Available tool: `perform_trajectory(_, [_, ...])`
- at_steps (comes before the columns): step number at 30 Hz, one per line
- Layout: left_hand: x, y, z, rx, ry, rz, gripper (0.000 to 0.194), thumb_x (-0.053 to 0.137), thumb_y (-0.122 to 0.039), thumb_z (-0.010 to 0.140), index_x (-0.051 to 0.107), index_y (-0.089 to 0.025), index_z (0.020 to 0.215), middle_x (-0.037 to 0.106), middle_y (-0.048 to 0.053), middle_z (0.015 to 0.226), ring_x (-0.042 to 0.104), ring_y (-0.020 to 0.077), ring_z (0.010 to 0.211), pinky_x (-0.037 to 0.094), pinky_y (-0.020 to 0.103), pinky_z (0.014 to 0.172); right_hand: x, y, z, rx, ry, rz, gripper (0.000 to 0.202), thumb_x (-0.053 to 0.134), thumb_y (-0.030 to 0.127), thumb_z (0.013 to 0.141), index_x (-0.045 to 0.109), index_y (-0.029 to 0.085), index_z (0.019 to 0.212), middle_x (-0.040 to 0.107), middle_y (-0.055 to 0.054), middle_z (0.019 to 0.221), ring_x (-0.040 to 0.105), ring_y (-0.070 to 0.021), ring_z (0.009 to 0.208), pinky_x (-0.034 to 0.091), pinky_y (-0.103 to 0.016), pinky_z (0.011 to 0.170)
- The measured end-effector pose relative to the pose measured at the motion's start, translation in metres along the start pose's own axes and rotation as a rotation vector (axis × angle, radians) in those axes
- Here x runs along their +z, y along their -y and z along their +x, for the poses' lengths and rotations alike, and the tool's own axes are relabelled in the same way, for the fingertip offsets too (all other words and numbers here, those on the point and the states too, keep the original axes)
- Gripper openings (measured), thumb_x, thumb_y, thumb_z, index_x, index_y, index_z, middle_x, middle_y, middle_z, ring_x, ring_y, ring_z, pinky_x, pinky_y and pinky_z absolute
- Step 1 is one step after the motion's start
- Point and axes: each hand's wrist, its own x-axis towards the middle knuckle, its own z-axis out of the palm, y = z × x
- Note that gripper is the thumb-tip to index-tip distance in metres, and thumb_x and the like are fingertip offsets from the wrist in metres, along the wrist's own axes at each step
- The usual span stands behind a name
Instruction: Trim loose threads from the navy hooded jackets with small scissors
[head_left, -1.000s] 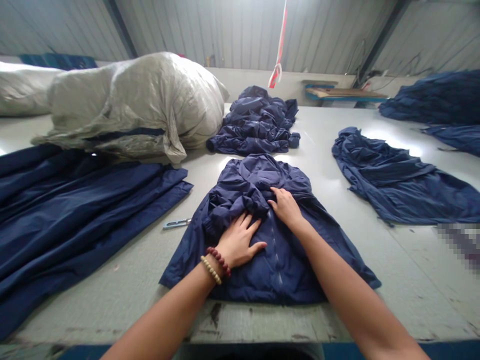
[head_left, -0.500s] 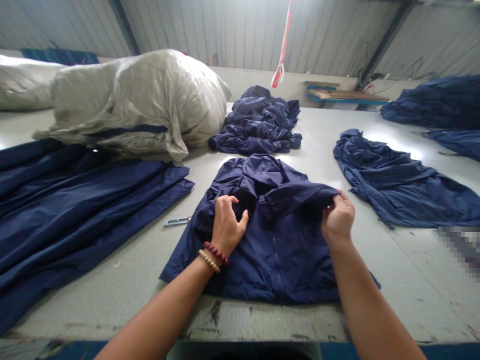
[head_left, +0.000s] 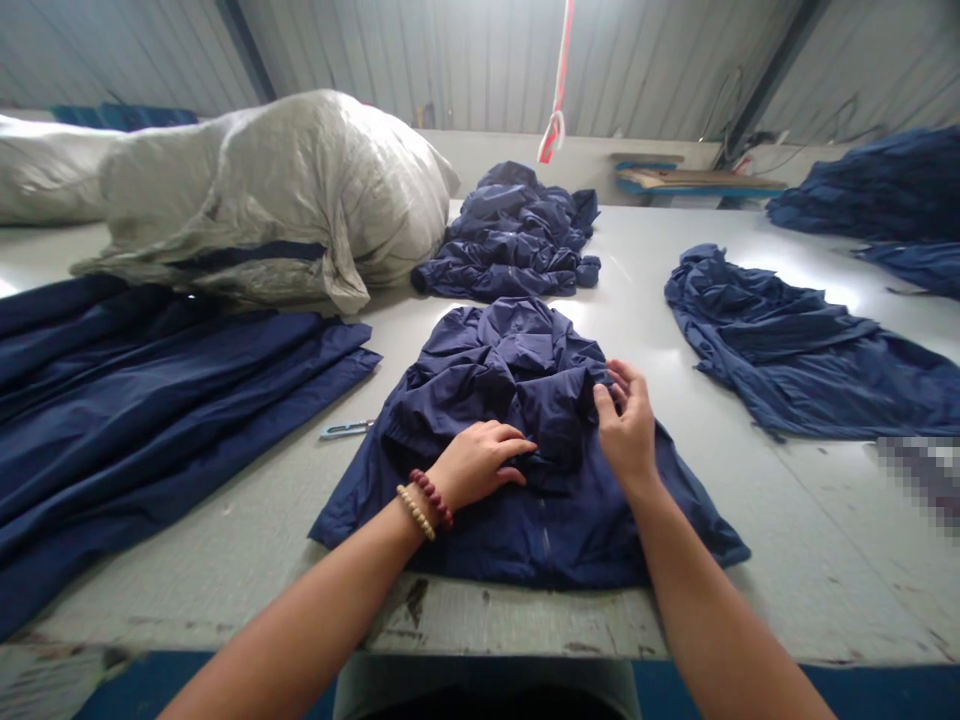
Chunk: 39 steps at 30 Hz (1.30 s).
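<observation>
A dark navy jacket (head_left: 480, 350) with a front zipper lies on the pale table in front of me, its upper part bunched. My left hand (head_left: 484, 462), with two bead bracelets at the wrist, rests on the jacket's middle, fingers reaching right and touching the cloth. At the right side of the bunched part, my right hand (head_left: 626, 415) has its thumb and fingers at a fold of fabric. Whether that hand pinches the fold is hard to make out.
Navy cloth (head_left: 187, 400) lies at the left, near a big whitish sack (head_left: 300, 190). Small snips (head_left: 345, 429) lie left of the jacket. Behind it is a navy garment heap (head_left: 517, 230). More navy garments (head_left: 810, 350) lie at right. A red-white strap (head_left: 559, 90) hangs above.
My left hand has moved right across the jacket. My right hand has moved left, and the fabric flap it held out to the right is now folded inward over the middle.
</observation>
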Motion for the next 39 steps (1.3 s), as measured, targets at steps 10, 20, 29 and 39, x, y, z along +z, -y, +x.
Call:
perform_trajectory(10, [-0.018, -0.021, 0.003, -0.352, -0.557, -0.261, 0.031, 0.061, -0.036, 0.106, 0.073, -0.019, 0.084, 0.060, 0.001, 0.082, 0.057, 0.0144, 0.074, 0.046, 0.029, 0.070, 0.003, 0.049, -0.032, -0.275, 0.716, -0.257, 0.042, 0.086, 0.056, 0.083, 0.059, 0.024, 0.083, 0.057, 0.003, 0.067, 0.051, -0.0145, 0.057, 0.039, -0.030, 0.058])
perform_trajectory(20, [-0.018, -0.025, -0.003, -0.229, -0.662, 0.017, 0.025, 0.073, -0.040, 0.099, 0.071, -0.020, 0.114, 0.068, 0.007, 0.102, 0.062, 0.0227, 0.098, 0.051, 0.037, 0.091, 0.024, 0.042, -0.041, 0.025, 0.662, -0.117, 0.010, 0.066, 0.031, 0.095, 0.068, 0.024, 0.101, 0.074, -0.002, 0.092, 0.070, -0.0192, 0.074, 0.051, -0.030, 0.065])
perform_trajectory(29, [-0.018, -0.019, 0.001, -0.561, -0.411, -0.423, 0.022, 0.074, -0.043, 0.096, 0.077, -0.022, 0.090, 0.076, 0.001, 0.085, 0.066, 0.0171, 0.072, 0.050, 0.030, 0.069, 0.020, 0.035, -0.035, 0.010, 0.399, -0.347, 0.011, 0.074, 0.033, 0.088, 0.072, 0.022, 0.089, 0.075, -0.006, 0.087, 0.071, -0.0237, 0.079, 0.054, -0.035, 0.077])
perform_trajectory(39, [-0.015, -0.018, 0.008, -0.811, -0.560, -1.842, 0.009, 0.071, -0.025, 0.096, 0.076, -0.017, 0.096, 0.080, 0.007, 0.099, 0.076, 0.0167, 0.087, 0.063, 0.031, 0.088, 0.024, 0.032, -0.031, 0.554, 0.590, 0.428, 0.023, 0.084, 0.042, 0.084, 0.079, 0.023, 0.096, 0.081, -0.004, 0.095, 0.077, -0.0237, 0.085, 0.064, -0.038, 0.079])
